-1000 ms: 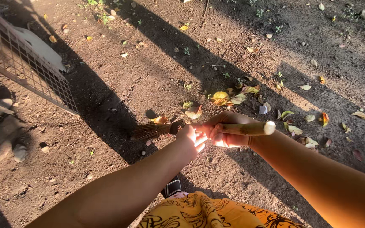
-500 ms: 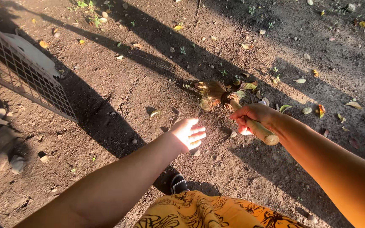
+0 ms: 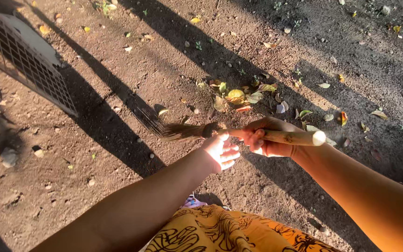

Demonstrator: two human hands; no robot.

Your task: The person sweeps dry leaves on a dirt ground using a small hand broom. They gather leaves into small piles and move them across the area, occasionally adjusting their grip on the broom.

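Both hands now meet on the short wooden-handled broom [image 3: 276,136]: the right hand [image 3: 267,140] is clamped around its pale handle, while the left hand [image 3: 221,150], which hung open and apart half a second ago, touches it near the bristles. Swung left since then, the dark bristles lie on the bare dirt ground [image 3: 117,186], leaving the small heap of yellow and green fallen leaves [image 3: 239,97] just beyond.

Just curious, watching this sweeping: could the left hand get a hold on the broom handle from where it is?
Probably yes. The left hand is open right beside the broom handle, next to where the right hand grips it, and nothing lies between them. Whether it already touches the handle is hard to tell.
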